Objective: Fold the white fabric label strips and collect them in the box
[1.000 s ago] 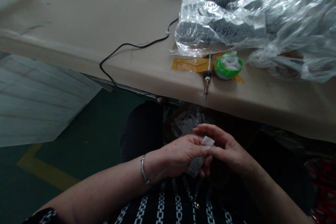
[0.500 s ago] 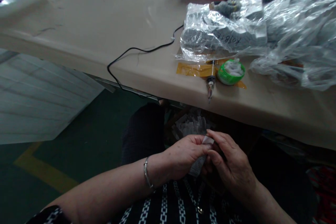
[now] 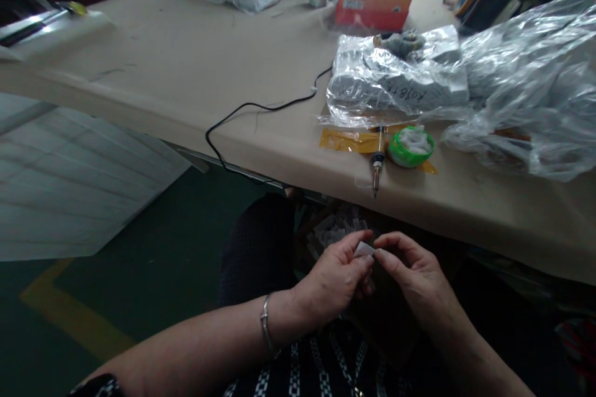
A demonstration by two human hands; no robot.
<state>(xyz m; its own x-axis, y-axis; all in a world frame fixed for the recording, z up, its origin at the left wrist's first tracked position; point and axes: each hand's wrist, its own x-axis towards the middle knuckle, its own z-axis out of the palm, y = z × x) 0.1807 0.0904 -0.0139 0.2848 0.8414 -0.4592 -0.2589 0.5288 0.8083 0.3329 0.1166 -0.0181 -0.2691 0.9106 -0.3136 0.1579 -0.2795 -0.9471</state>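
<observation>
1. Beige table (image 3: pixel 162 74) spans the view above a dark green floor (image 3: pixel 177 260); lighting is poor.
2. White slip (image 3: pixel 364 250): located below the table edge, before the person's torso. Left hand (image 3: pixel 330 273) pinches it between thumb and forefinger.
3. Right hand (image 3: pixel 419 273): grip narrow, thumb and forefinger at the slip's right corner. Contact cannot be confirmed.
4. Risk: a small, light slip could tear under opposed pulls, or drop toward the white strips (image 3: pixel 335 229) below if the left grip loosens.
5. Risk: the metal-tipped tool (image 3: pixel 377 157) points toward the person; a raised hand could strike it. Heat cannot be judged.
6. Risk: a knee could snag the black cord (image 3: pixel 288 103) where it passes over the edge.
7. Obscured: the slip's lower part, behind fingers; contents of the plastic wrap (image 3: pixel 400 99), under glare.
</observation>
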